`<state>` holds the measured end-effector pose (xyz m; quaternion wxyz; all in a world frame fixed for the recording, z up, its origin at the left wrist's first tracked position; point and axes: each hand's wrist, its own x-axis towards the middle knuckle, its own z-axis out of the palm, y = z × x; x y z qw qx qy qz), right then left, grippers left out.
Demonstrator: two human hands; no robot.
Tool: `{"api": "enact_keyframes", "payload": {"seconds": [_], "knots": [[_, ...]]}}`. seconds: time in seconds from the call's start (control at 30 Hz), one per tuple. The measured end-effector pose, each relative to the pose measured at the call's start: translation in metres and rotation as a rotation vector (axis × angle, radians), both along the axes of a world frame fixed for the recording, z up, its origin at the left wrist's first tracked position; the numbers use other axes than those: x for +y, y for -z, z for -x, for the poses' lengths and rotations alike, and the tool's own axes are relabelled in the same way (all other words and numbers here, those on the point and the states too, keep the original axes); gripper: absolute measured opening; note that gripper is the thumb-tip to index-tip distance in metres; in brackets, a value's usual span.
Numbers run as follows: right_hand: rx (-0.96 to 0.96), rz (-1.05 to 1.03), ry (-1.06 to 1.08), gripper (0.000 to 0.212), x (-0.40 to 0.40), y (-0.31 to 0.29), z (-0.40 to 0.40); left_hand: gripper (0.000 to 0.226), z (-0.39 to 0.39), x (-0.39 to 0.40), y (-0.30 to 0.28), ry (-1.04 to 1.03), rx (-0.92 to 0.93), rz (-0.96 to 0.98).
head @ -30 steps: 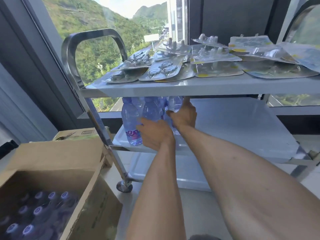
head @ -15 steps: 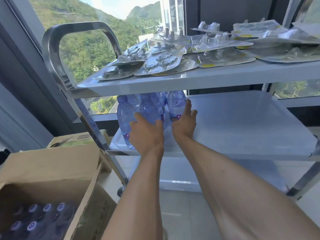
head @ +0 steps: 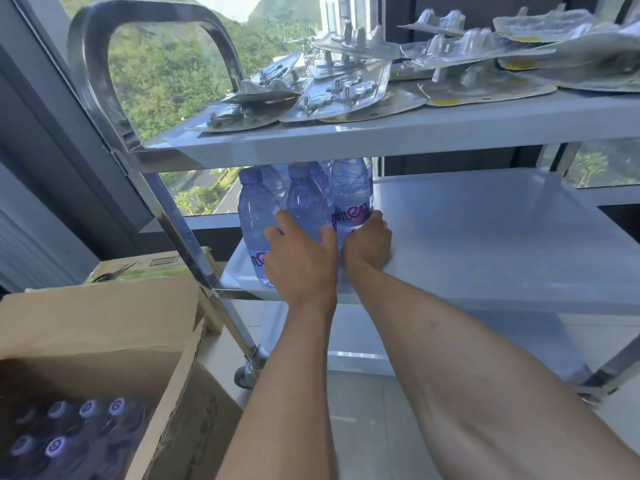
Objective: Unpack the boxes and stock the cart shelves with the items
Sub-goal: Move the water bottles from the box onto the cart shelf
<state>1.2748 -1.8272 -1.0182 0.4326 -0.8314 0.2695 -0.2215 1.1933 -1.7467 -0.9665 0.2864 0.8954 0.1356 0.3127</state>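
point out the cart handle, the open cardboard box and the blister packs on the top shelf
curved steel cart handle (head: pixel 104 19): head view, top bend of the bar.
open brown cardboard box (head: pixel 100 327): head view, its raised flap.
clear plastic blister packs (head: pixel 349 95): head view, a front pack's card.

Bright daylight floods through the window (head: pixel 180 64); glare bleaches the shelves (head: pixel 485 216); edges bow, box (head: pixel 104 341) corner dim, blurred.

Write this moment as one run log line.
left hand: on bottles | right hand: beside bottles | middle shelf | box: more bottles
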Motion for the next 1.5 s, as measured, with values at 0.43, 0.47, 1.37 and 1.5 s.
{"api": "enact_keyframes", "payload": {"seconds": [0.43, 0.47, 1.37, 1.5], "knots": [[0.025, 0.046, 0.049, 0.047, 0.001, -0.002, -0.010, 0.051, -0.002, 0.001, 0.001, 0.012, 0.019, -0.021], [0.029, 0.039, 0.036, 0.047, 0.000, -0.003, -0.009, 0.051, -0.001, 0.002, 0.001, 0.014, 0.025, -0.016], [-0.089, 0.172, -0.626, 0.026, 0.123, -0.057, 0.179, 0.087, 0.193, 0.211, -0.015, -0.436, 0.884, -0.209], [0.039, 0.556, -1.058, 0.019, 0.189, -0.051, 0.181, 0.079, 0.202, 0.272, 0.005, -0.479, 0.967, -0.219]]}}
